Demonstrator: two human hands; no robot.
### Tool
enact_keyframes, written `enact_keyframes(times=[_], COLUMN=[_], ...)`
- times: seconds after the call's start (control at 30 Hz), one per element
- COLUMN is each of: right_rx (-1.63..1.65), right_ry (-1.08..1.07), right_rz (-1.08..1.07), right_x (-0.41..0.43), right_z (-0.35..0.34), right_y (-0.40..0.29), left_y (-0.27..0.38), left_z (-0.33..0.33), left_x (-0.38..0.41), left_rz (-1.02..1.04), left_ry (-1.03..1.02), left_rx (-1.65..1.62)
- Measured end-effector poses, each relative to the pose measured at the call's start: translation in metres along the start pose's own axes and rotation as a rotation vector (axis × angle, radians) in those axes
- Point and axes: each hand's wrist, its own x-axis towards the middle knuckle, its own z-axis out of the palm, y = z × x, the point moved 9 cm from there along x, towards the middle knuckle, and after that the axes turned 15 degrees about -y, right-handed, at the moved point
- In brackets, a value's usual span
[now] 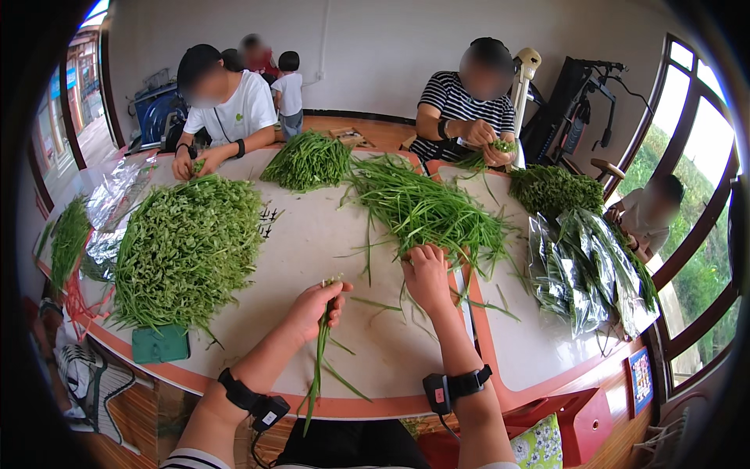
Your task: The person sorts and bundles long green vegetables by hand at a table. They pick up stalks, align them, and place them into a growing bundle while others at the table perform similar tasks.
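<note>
My left hand is closed around a small bunch of chive-like green stems. The stem tops poke up by the thumb, and the long ends hang down over the table's near edge. Farther forward and to the right, my right hand reaches the near edge of a loose heap of long green stems. Its fingers curl down at the heap, and what lies beneath them is hidden. A few stray stems lie on the white tabletop between my hands. Each forearm wears a black strap with a small device.
A large pile of green stems sits left, near a green case. Bundled stems stand at the back; clear plastic bags of greens lie right. Two people handle stems across the table. A red chair stands below right.
</note>
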Motion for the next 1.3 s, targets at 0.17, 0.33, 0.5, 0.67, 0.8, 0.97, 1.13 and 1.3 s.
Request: enact_keyframes(times=[0.17, 0.33, 0.5, 0.67, 0.8, 0.97, 1.13, 1.3], right_rx=[0.339, 0.674, 0.806, 1.024, 1.017, 0.961, 0.847, 0.474], right_ry=[-0.084, -0.203, -0.321, -0.516, -0.453, -0.409, -0.114, -0.101], right_rz=[-0.121, -0.172, -0.179, -0.057, -0.069, -0.002, 0.015, 0.159], right_x=[-0.006, -0.013, -0.017, -0.018, -0.020, -0.013, -0.006, -0.005], right_z=[-0.008, 0.022, 0.043, 0.060, 0.055, 0.054, 0.025, -0.012], right_y=[-0.037, -0.060, -0.069, -0.064, -0.068, -0.043, -0.018, 0.007], left_y=[0.005, 0.014, 0.016, 0.019, 0.019, 0.019, 0.018, 0.023], left_z=[-0.001, 0.013, 0.006, 0.008, -0.005, -0.009, -0.008, -0.005], left_x=[-0.003, -0.007, -0.007, -0.008, -0.007, -0.005, -0.003, -0.006], left_rz=[0.003, 0.052, 0.090, 0.101, 0.096, 0.109, 0.101, 0.117], left_ry=[0.037, 0.033, 0.064, 0.087, 0.133, 0.110, 0.082, 0.133], left_rx=[0.063, 0.133, 0.146, 0.189, 0.211, 0.116, 0.112, 0.209])
